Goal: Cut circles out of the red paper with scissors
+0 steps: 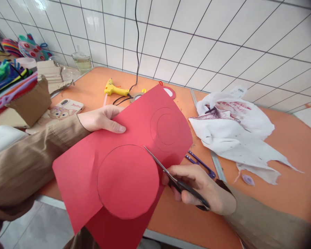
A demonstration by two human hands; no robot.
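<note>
A red sheet of paper (80,169) is held up over the orange table by my left hand (103,119), thumb on top and fingers beneath. A large drawn circle (128,183) is partly cut free at its lower and right edge. Two smaller rings, one inside the other, are drawn on the sheet's upper right. My right hand (202,188) grips black-handled scissors (181,186). Their blades lie along the circle's upper right line, with the lower blade hidden under the paper. A dark red flap of the sheet hangs below.
Behind the sheet lie a yellow glue gun (116,89) with a black cord and a red piece with a white patch (168,91). Purple compasses (200,164) and a white plastic bag (230,135) are right. A phone (64,109) and cardboard box (32,103) stand left.
</note>
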